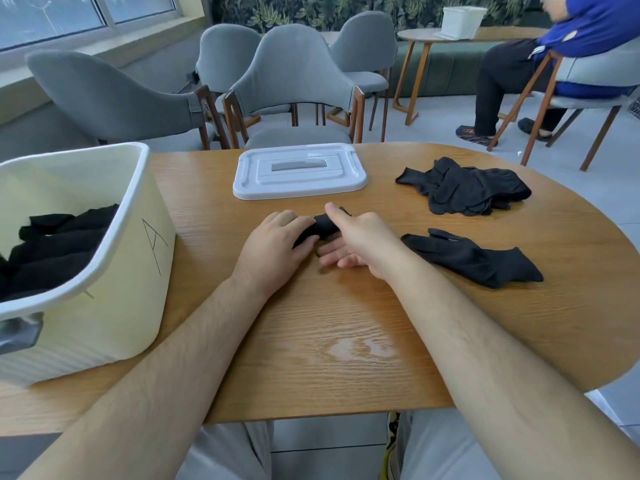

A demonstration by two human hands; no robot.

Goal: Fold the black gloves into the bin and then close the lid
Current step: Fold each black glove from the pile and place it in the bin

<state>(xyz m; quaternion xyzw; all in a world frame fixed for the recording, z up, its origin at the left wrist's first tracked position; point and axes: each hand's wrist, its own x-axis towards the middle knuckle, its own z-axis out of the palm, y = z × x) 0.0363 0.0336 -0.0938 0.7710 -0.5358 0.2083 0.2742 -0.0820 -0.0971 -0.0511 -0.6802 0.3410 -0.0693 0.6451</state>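
At the far left of the wooden counter (346, 323) stands the cream bin (114, 258), lidless, with a letter A drawn on its side wall. Black folded gloves (59, 244) lie inside it. Right of the bin, near the middle of the counter, the left hand (277, 240) lies palm down with its fingers curled over the left end of a rolled glove (325, 225), holding it against the wood. Beyond the hands, towards the far edge, the white lid (299, 171) lies flat with its grey handle facing up, apart from the bin. The rolled glove runs between the two hands, and its right end disappears behind the right hand (356, 237). That hand rests on its edge, thumb lifted and straight, with the fingers stretched flat along the counter below the roll. It touches the glove without closing round it. Just right of the right wrist a single glove (474, 259) lies spread out flat. Farther back on the right, a loose pile of gloves (464, 190) sits in a heap, well apart from the bin.
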